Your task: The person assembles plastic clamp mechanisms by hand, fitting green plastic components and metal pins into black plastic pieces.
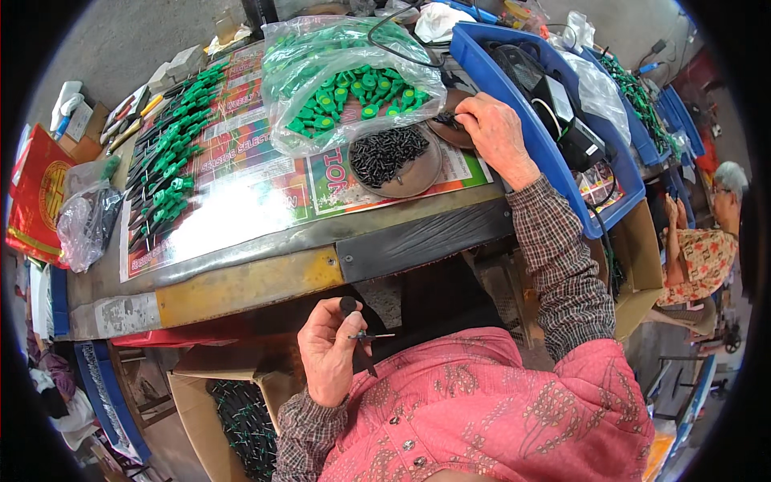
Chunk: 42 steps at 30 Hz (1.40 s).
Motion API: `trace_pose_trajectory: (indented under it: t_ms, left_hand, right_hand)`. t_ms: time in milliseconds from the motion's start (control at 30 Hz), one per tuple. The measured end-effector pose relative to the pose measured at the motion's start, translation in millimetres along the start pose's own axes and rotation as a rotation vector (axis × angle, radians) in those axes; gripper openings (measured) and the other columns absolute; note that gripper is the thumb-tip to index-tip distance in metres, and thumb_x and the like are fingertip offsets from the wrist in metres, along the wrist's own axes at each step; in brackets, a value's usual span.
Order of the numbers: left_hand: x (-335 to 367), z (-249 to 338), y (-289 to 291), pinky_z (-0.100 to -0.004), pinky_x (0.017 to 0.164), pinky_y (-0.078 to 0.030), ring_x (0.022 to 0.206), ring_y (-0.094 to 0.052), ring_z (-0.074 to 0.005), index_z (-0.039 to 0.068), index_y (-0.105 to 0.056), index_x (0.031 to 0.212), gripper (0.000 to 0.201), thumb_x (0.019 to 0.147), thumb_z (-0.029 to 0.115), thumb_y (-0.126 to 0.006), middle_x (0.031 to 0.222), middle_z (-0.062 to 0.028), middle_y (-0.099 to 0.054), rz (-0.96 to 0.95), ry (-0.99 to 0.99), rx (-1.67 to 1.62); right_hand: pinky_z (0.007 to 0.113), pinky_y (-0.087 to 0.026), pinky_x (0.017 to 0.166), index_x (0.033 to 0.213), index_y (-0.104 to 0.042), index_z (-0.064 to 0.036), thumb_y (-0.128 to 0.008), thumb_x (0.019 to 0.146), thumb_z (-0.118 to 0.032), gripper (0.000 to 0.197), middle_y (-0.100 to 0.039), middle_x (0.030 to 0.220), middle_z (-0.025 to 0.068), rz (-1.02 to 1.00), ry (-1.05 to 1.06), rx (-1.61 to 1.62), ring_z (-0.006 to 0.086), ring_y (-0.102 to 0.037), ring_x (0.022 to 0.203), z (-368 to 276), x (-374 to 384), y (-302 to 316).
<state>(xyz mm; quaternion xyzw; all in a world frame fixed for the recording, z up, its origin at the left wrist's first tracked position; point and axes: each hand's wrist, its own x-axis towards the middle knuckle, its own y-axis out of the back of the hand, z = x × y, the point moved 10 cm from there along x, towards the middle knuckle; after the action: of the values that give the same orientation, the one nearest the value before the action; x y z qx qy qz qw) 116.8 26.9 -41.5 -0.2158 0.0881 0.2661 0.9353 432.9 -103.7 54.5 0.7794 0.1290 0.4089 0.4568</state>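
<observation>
Low in front of me, near the table's front edge, my left hand (pixel 328 353) is closed around a black part (pixel 348 305) with a round end at the top and a dark pointed end below. A thin light pin sticks out from it to the right. My right hand (pixel 496 135) is at the dark brown dish (pixel 458 132), fingertips pinched over small black pieces; what they hold is too small to make out. Beside it stands a round metal dish (pixel 422 175) heaped with small black screws (pixel 387 154). Behind lies a clear plastic bag (pixel 281 80) full of green plastic parts (pixel 325 104).
Black-and-green pieces (pixel 173 153) lie in a row on the printed sheet (pixel 249 185) at left. A blue tray (pixel 574 189) with black adapters and cables borders the right. An open cardboard box (pixel 197 410) of similar pieces stands below. Another person (pixel 707 249) sits at far right.
</observation>
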Motion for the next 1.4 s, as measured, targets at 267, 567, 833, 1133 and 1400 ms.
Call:
trace_pose_trajectory:
  t_ms: [267,567,833,1133,1400]
  left_hand:
    - [-8.9,3.5,-4.2,-0.0228,0.048,-0.046,0.063,-0.053,-0.0085,-0.002,-0.057,0.101,0.014,0.09,0.006,-0.059,0.078,-0.005,-0.058,0.001,-0.011,0.027]
    - [-13.5,3.5,-1.0,-0.019,0.059,-0.042,0.068,-0.05,-0.0028,0.0,-0.061,0.102,0.013,0.091,0.006,-0.061,0.082,0.0021,-0.058,-0.006,0.006,0.03]
    - [-21.6,0.9,3.1,-0.018,0.066,-0.043,0.073,-0.052,-0.0029,-0.001,-0.061,0.102,0.014,0.089,0.005,-0.064,0.085,0.0023,-0.06,-0.015,0.009,-0.009]
    - [-27.4,-0.9,10.4,-0.0202,0.063,-0.046,0.07,-0.057,-0.0075,-0.001,-0.059,0.099,0.015,0.086,0.004,-0.064,0.081,-0.0016,-0.061,-0.022,-0.015,-0.001]
    - [-30.1,5.0,12.1,-0.0187,0.063,-0.046,0.072,-0.055,-0.0037,-0.002,-0.062,0.097,0.011,0.087,0.002,-0.064,0.081,-0.0002,-0.061,-0.041,-0.041,0.049]
  right_hand:
    - [0.036,-0.047,0.064,0.089,-0.067,-0.004,-0.063,0.084,-0.011,0.01,-0.064,0.081,0.0102,0.139,0.04,0.085,0.0288,-0.062,0.073,-13.0,-11.4,28.3]
    - [0.024,-0.048,0.066,0.099,-0.066,0.0,-0.062,0.085,-0.002,0.014,-0.064,0.084,0.005,-0.105,-0.056,0.737,0.0116,-0.061,0.077,-109.6,-60.8,34.3]
    - [0.02,-0.048,0.066,0.093,-0.064,0.0043,-0.062,0.084,0.008,0.011,-0.062,0.09,0.0067,-0.552,-0.079,1.175,0.0094,-0.06,0.077,-180.1,-113.8,-2.4]
    - [0.027,-0.049,0.064,0.094,-0.064,-0.0001,-0.067,0.079,0.005,0.015,-0.064,0.082,0.0074,-0.53,0.027,1.11,0.0169,-0.062,0.072,-211.9,-122.9,-7.2]
    - [0.03,-0.048,0.063,0.091,-0.061,0.0002,-0.067,0.079,0.002,0.014,-0.063,0.081,0.0097,-0.574,0.2,0.988,0.0227,-0.061,0.071,-228.3,-121.7,-6.4]
